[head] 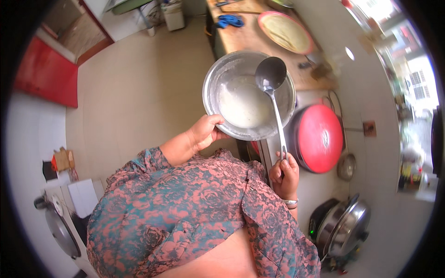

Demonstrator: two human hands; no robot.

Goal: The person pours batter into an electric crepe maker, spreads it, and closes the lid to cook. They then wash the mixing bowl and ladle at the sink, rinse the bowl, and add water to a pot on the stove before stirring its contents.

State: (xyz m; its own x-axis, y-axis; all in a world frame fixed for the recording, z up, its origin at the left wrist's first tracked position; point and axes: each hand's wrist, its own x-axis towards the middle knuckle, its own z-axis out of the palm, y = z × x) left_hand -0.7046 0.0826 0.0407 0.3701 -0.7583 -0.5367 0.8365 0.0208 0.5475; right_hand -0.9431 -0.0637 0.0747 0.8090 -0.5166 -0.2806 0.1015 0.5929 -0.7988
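My left hand [205, 131] grips the near left rim of a stainless steel bowl [212, 76], thumb over the edge and fingers underneath. A pale, milky liquid [243, 107] covers the bowl's bottom, and whitish residue coats its inner wall. In my right hand [286, 172] is the handle end of a steel ladle [276, 113]. The ladle's round head [271, 73] is over the right side of the bowl, its dark hollow facing up. Whether the ladle touches the bowl, I cannot tell.
Right of the bowl, a red-lidded round electric pan [320, 139] stands on the counter. Farther back, a pink-rimmed tray [285, 33] holds pale flat sheets beside a blue cloth [230, 21] on a wooden worktop [240, 38]. A lidded steel pot [344, 229] sits at lower right.
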